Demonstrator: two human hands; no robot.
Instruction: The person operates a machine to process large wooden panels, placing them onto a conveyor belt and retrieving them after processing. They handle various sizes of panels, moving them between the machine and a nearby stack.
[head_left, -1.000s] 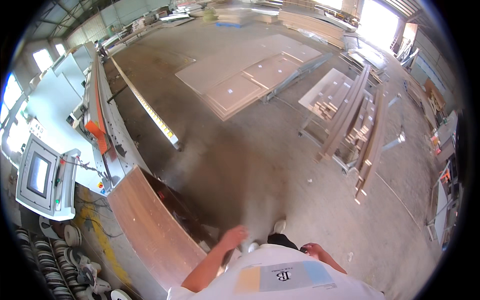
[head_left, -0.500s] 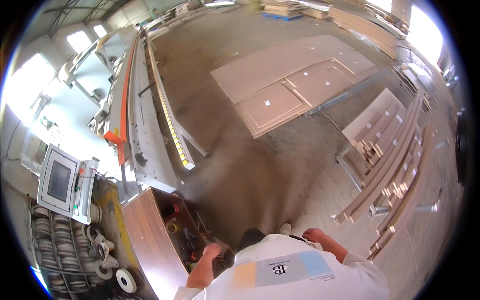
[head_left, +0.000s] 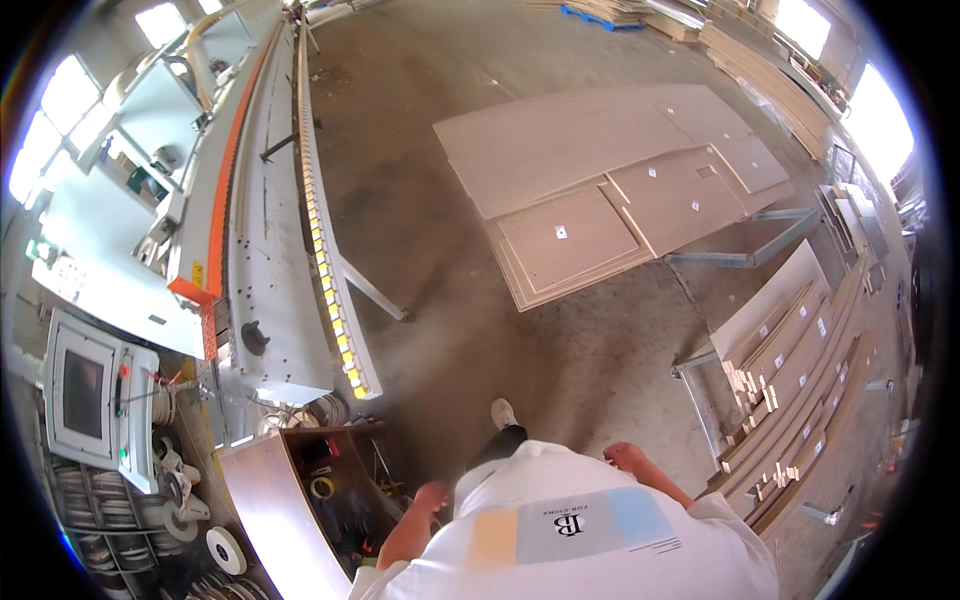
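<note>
Left hand (head_left: pixel 432 497) hangs just beside the open wooden cabinet (head_left: pixel 268 500), lower left of frame; one careless swing could bark knuckles. Right hand (head_left: pixel 625 457) is by the shirt (head_left: pixel 570 520), bottom centre. Can't tell if either's fingers are together. Stepping left risks bumping the rail (head_left: pixel 327 270).

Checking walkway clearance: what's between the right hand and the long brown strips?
Head view: concrete floor, then a thin metal leg, between the right hand and long brown strips.

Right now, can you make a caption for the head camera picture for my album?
Left hand near an open brown cabinet, right hand beside the white shirt, flat boards beyond.
</note>
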